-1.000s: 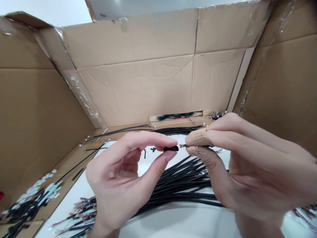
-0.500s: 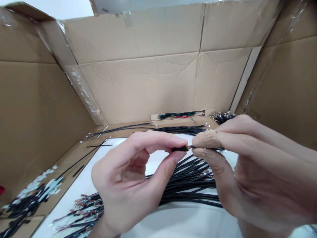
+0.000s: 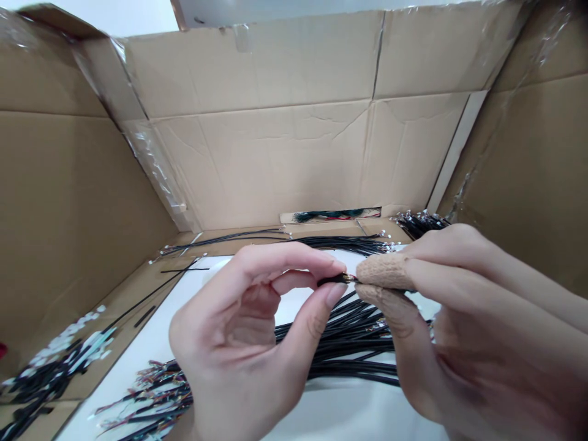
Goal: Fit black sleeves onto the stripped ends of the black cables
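Between the thumb and index finger of my left hand (image 3: pixel 248 337) is pinched a black cable end (image 3: pixel 331 280), seen as a short dark length. Fine wires (image 3: pixel 350 278) with a gold and whitish glint come out of its right side. My right hand (image 3: pixel 441 318), with tan fabric-like covers on thumb and index fingertips, is closed on these wires. Its fingertips hide where the wires lead. The two pinches are a small gap apart. Below the hands lies a bundle of black cables (image 3: pixel 353 352), partly covered by both hands.
Cardboard walls (image 3: pixel 261 153) enclose the white work surface (image 3: pixel 335 410) at the back and sides. Cables with bare coloured wire ends (image 3: pixel 158 392) lie front left. Black cables with white connectors (image 3: pixel 68 361) rest farther left. More cables (image 3: pixel 340 244) lie along the back, with another bunch (image 3: pixel 420 222) back right.
Both hands keep their pinches. The left thumb and index finger have shifted slightly, and a little more of the wires shows between the hands. The right hand sits slightly lower.
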